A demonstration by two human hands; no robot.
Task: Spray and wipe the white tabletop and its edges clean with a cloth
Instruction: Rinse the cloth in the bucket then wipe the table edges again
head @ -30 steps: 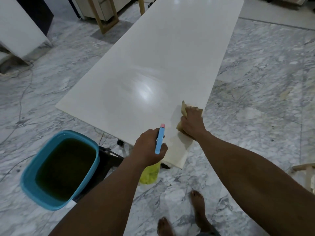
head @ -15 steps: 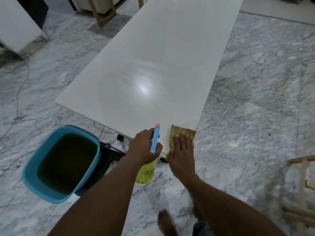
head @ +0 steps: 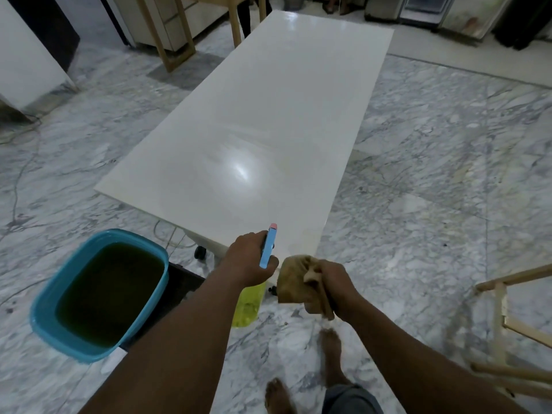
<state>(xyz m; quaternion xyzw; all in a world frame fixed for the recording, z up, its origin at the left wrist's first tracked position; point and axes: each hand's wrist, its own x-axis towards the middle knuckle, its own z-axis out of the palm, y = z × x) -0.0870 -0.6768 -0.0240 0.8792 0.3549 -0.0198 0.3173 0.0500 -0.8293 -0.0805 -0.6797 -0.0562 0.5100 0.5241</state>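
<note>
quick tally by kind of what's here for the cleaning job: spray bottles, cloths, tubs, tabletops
spray bottle: 1
cloth: 1
blue tub: 1
white tabletop: 1
total: 4

The white tabletop (head: 268,130) runs from the centre toward twelve o'clock, with a glare patch on its near half. At its near edge the left hand (head: 249,259) grips a spray bottle (head: 248,306) by the blue trigger head, its yellow-green body hanging below the fist. Just beside it, at three o'clock, the right hand (head: 337,289) clutches a bunched tan cloth (head: 294,282) in front of the near corner. A blue tub (head: 44,318) of dark liquid sits on the marble floor (head: 433,174) at eight o'clock. Bare feet (head: 330,348) stand at six o'clock, and a wooden frame (head: 501,309) at four.
</note>
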